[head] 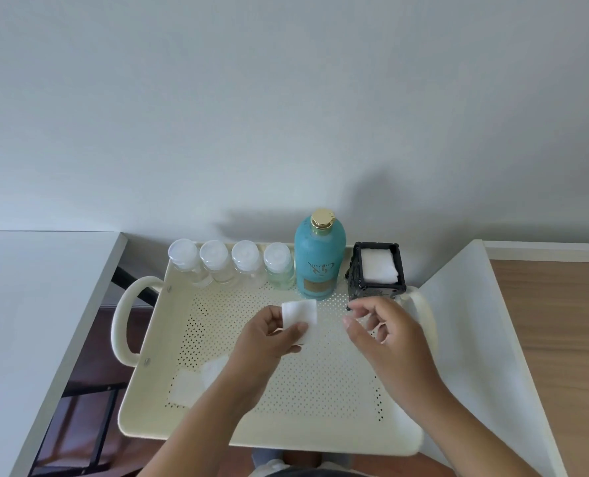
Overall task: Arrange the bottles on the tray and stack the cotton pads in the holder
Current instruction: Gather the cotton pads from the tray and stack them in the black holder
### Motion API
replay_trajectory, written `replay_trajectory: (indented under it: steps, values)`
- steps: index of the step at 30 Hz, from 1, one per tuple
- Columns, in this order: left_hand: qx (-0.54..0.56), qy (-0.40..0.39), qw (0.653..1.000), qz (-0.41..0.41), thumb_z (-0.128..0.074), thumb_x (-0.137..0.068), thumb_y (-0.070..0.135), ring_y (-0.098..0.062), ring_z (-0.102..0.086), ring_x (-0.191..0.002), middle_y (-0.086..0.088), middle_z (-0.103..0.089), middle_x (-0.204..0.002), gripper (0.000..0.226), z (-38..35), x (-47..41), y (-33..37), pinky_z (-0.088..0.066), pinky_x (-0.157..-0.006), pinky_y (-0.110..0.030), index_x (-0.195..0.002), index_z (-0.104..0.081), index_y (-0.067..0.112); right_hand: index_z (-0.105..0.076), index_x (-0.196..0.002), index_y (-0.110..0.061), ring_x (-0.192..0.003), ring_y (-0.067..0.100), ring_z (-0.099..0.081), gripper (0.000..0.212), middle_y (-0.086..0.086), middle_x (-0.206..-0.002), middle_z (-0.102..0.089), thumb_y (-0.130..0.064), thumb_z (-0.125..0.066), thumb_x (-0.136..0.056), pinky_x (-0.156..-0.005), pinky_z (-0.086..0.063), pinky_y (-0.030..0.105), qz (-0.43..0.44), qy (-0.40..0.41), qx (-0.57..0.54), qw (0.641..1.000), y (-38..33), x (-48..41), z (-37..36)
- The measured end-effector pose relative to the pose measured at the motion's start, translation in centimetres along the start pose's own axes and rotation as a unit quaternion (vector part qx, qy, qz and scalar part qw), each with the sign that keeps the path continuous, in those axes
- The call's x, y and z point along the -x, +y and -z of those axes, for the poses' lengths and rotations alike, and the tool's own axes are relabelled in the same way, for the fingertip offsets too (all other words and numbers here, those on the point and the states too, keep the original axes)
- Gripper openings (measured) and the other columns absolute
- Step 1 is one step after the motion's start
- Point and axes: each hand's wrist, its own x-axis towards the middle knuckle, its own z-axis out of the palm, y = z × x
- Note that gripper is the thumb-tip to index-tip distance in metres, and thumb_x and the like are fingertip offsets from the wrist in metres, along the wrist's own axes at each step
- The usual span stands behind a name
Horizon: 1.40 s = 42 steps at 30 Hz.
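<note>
A cream perforated tray (320,390) with handles carries a row of several small clear bottles (231,263) along its far edge, next to a tall teal bottle (318,259) with a gold cap. A black square holder (377,270) at the far right corner has white cotton pads stacked inside. My left hand (269,339) pinches a white square cotton pad (300,320) over the tray's middle. My right hand (382,333) hovers just in front of the holder, fingers apart and holding nothing. Two more cotton pads (196,382) lie flat on the tray's near left.
A white table (28,321) stands to the left and a white board surface (475,339) to the right of the tray. A plain wall (286,115) is right behind the bottles. Wooden floor (557,339) shows at the right.
</note>
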Motion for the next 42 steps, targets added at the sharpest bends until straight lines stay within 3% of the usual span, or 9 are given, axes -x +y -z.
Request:
replay_trajectory:
  steps: [3,6,11,15,21,25,31,37,42]
  values:
    - [-0.012,-0.037,0.999,-0.007,-0.081,-0.075,0.027,-0.020,-0.070,-0.090,-0.011,-0.074,-0.100,0.026,-1.3,0.5,0.6,-0.054,-0.074,-0.027,-0.097,-0.070,0.019,-0.066,-0.098,-0.034,-0.082,0.006,-0.058,0.016,-0.018,-0.089,-0.066,-0.037,-0.070,-0.083,-0.075,-0.048,0.023,-0.134,-0.058,-0.077,0.986,0.0,-0.1,-0.4]
    - [-0.049,-0.058,0.997,-0.017,-0.082,-0.073,0.031,-0.020,-0.071,-0.086,-0.009,-0.075,-0.095,0.030,-2.2,0.9,1.0,-0.055,-0.073,-0.027,-0.095,-0.069,0.017,-0.068,-0.099,-0.032,-0.084,0.001,-0.062,0.016,-0.013,-0.092,-0.069,-0.035,-0.071,-0.083,-0.075,-0.046,0.017,-0.176,-0.068,-0.123,0.974,0.1,-0.5,-0.1]
    - [-0.067,-0.083,0.994,-0.012,-0.081,-0.076,0.026,-0.020,-0.070,-0.083,-0.010,-0.076,-0.093,0.030,-3.1,1.2,1.1,-0.055,-0.074,-0.028,-0.097,-0.066,0.010,-0.070,-0.093,-0.027,-0.069,-0.007,-0.060,0.009,-0.011,-0.080,-0.071,-0.027,-0.072,-0.084,-0.061,-0.043,0.007,-0.187,-0.076,-0.160,0.966,0.4,-0.8,0.5]
    - [-0.075,-0.092,0.993,-0.009,-0.081,-0.076,0.027,-0.020,-0.070,-0.082,-0.010,-0.076,-0.093,0.034,-3.1,1.2,1.1,-0.055,-0.076,-0.031,-0.098,-0.065,0.007,-0.070,-0.089,-0.028,-0.071,-0.003,-0.059,0.004,-0.011,-0.080,-0.071,-0.028,-0.070,-0.085,-0.064,-0.044,0.009,-0.177,-0.090,-0.151,0.968,0.9,-0.8,0.8]
    - [-0.131,-0.009,0.991,-0.016,-0.084,-0.071,0.035,-0.016,-0.068,-0.075,-0.002,-0.074,-0.082,0.033,-1.0,0.6,0.6,-0.056,-0.070,-0.027,-0.093,-0.066,0.017,-0.069,-0.088,-0.027,-0.068,-0.005,-0.060,0.002,-0.013,-0.077,-0.070,-0.026,-0.068,-0.087,-0.059,-0.043,0.005,-0.119,-0.034,-0.093,0.988,0.1,-3.0,2.4]
    - [-0.284,0.088,0.953,-0.058,-0.078,-0.078,0.034,-0.007,-0.062,-0.069,0.005,-0.070,-0.083,0.018,2.3,0.4,-0.9,-0.049,-0.061,-0.017,-0.085,-0.064,0.026,-0.067,-0.093,-0.027,-0.067,0.001,-0.064,0.006,-0.005,-0.081,-0.069,-0.022,-0.064,-0.089,-0.052,-0.045,0.008,-0.082,0.004,-0.080,0.993,-0.7,-5.5,4.0]
    - [-0.512,0.169,0.840,-0.063,-0.072,-0.082,0.040,-0.011,-0.056,-0.097,0.016,-0.062,-0.101,0.023,7.5,0.9,-3.3,-0.036,-0.089,-0.036,-0.099,-0.060,0.032,-0.063,-0.093,-0.030,-0.070,0.012,-0.057,0.004,-0.007,-0.083,-0.064,-0.028,-0.061,-0.090,-0.058,-0.039,0.024,-0.059,0.036,0.038,0.997,1.0,-8.6,5.0]
    - [-0.575,0.164,0.802,-0.005,-0.070,-0.079,0.045,-0.018,-0.047,-0.114,0.011,-0.056,-0.122,0.041,10.0,1.3,-4.0,-0.034,-0.094,-0.036,-0.115,-0.057,0.031,-0.064,-0.093,-0.024,-0.065,0.010,-0.050,0.005,-0.007,-0.087,-0.064,-0.023,-0.062,-0.089,-0.060,-0.037,0.025,-0.018,0.045,0.110,0.993,2.3,-10.0,4.4]
    - [-0.592,0.137,0.794,0.013,-0.072,-0.076,0.050,-0.020,-0.041,-0.116,0.009,-0.051,-0.123,0.051,10.4,1.4,-4.2,-0.038,-0.097,-0.037,-0.119,-0.054,0.029,-0.065,-0.105,-0.018,-0.100,0.026,-0.049,0.017,0.001,-0.102,-0.062,-0.019,-0.063,-0.089,-0.077,-0.039,0.033,0.083,0.070,0.243,0.964,2.1,-9.2,4.2]
